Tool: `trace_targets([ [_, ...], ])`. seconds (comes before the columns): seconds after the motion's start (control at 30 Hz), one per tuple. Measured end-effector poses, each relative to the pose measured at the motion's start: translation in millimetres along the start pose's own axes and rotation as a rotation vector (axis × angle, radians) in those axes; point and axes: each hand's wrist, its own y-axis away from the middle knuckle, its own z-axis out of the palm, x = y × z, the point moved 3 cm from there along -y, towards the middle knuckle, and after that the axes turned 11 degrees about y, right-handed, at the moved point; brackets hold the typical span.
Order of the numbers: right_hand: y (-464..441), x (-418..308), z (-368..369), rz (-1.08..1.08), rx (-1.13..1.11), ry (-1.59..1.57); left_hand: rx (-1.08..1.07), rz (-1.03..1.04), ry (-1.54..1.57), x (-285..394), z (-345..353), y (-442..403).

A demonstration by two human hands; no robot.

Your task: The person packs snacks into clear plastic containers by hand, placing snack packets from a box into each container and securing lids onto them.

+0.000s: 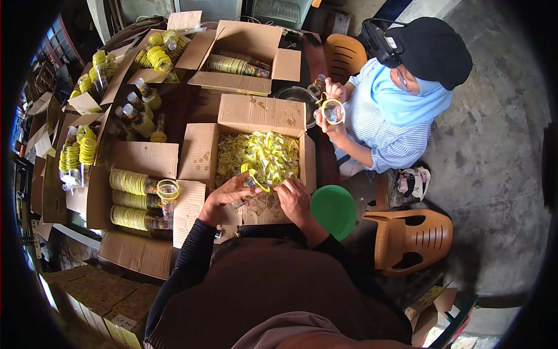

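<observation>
My left hand [228, 191] is wrapped round a clear plastic cup [251, 185] with a yellow rim and a coloured print, tilted above the front of an open box. My right hand [294, 200] is just right of the cup, fingers closed near its rim; what they pinch is too small to make out. Under both hands, the cardboard box [235, 113] is filled with a heap of small yellow-and-clear pieces [261, 152]. To the left, another box [145, 152] holds rows of stacked yellow-rimmed cups [129, 181], with a single cup [168, 191] at the row ends.
Across to the right, a co-worker [383, 110] holds a similar cup [333, 111]. A green basin [333, 212] and an orange chair [414, 241] stand at my right. Further boxes [244, 41] of stacked cups and several bottles [139, 110] occupy the far and left sides.
</observation>
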Motion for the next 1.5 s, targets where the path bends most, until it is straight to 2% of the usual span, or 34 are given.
trace_targets([
  [0.03, 1.0, 0.9, 0.2, -0.071, -0.001, 0.014, -0.037, -0.037, -0.007, -1.2, -0.3, -0.2],
  [0.17, 3.4, -1.4, -2.4, -0.091, 0.023, 0.083, -0.051, 0.017, -0.046, -1.0, 6.3, -3.5],
  [0.23, 1.7, -5.1, -3.2, 0.115, 0.033, 0.032, -0.038, 0.009, 0.008, -3.5, 7.9, -5.4],
  [0.27, 1.5, -8.2, -0.2, 0.110, 0.033, 0.031, -0.035, 0.013, 0.008, -7.7, 12.1, -7.1],
  [0.33, 5.7, -3.8, 10.3, 0.399, 0.006, -0.149, 0.163, 0.031, -0.058, -14.7, 16.0, -7.9],
  [0.37, 7.2, 0.2, 14.6, 0.399, 0.007, -0.152, 0.165, 0.030, -0.061, -14.4, 15.3, -7.1],
  [0.43, 4.6, 9.5, 18.1, 0.439, -0.010, -0.399, 0.005, -0.002, 0.183, -10.7, 20.1, -6.0],
  [0.5, 8.2, 14.0, 16.6, 0.463, -0.027, -0.494, 0.039, 0.028, 0.185, -16.4, 17.0, -6.3],
  [0.57, 9.2, 15.2, 12.4, 0.376, -0.065, -0.365, 0.072, 0.048, -0.017, -16.2, 9.6, -5.3],
  [0.6, 8.1, 15.5, 6.8, 0.376, -0.065, -0.365, 0.072, 0.049, -0.017, -23.7, 4.5, -6.8],
  [0.67, 1.3, 6.6, -11.4, 0.136, -0.015, -0.090, 0.065, 0.191, -0.051, -37.0, -4.4, -11.2],
  [0.77, 1.5, 3.0, -19.1, 0.069, -0.045, 0.020, 0.043, 0.116, -0.055, -4.9, 12.4, 1.3],
  [0.9, -1.0, 2.0, -21.3, -0.039, -0.019, 0.059, 0.161, 0.079, -0.253, 2.4, 18.0, 4.4],
  [0.97, -2.3, 0.2, -22.9, -0.058, -0.059, 0.058, 0.159, 0.260, -0.370, 0.5, 22.7, 2.9],
  [1.0, -1.8, 0.0, -22.3, -0.059, -0.059, 0.056, 0.161, 0.259, -0.370, -0.2, 22.7, 3.2],
  [1.07, -0.8, -0.1, -18.8, -0.086, -0.092, 0.068, 0.171, 0.274, -0.693, 0.2, 23.9, 3.6],
  [1.1, -0.1, -0.1, -17.8, -0.087, -0.092, 0.068, 0.172, 0.275, -0.693, 0.8, 24.4, 4.0],
  [1.2, 5.6, -2.7, -14.4, -0.100, -0.080, 0.115, 0.186, 0.234, -0.659, -2.3, 23.5, 4.9],
  [1.27, 9.0, -6.3, -12.1, -0.077, 0.007, 0.214, -0.134, 0.269, 0.164, -9.8, 25.2, 5.8],
  [1.3, 9.2, -5.9, -10.3, -0.077, 0.007, 0.215, -0.134, 0.270, 0.164, -9.1, 26.3, 5.1],
  [1.37, 8.5, -2.7, -8.1, -0.009, 0.013, 0.187, 0.048, 0.275, -0.237, -6.3, 25.5, 2.2],
  [1.4, 7.2, -4.3, -7.6, -0.008, 0.015, 0.187, 0.047, 0.275, -0.238, -3.2, 26.5, 2.0],
  [1.47, 5.6, -2.6, -5.9, 0.187, -0.021, 0.025, 0.045, 0.174, 0.041, -0.7, 27.1, 2.4],
  [1.5, 5.1, -0.8, -3.9, 0.188, -0.020, 0.025, 0.044, 0.173, 0.039, -4.0, 25.0, 1.3],
])
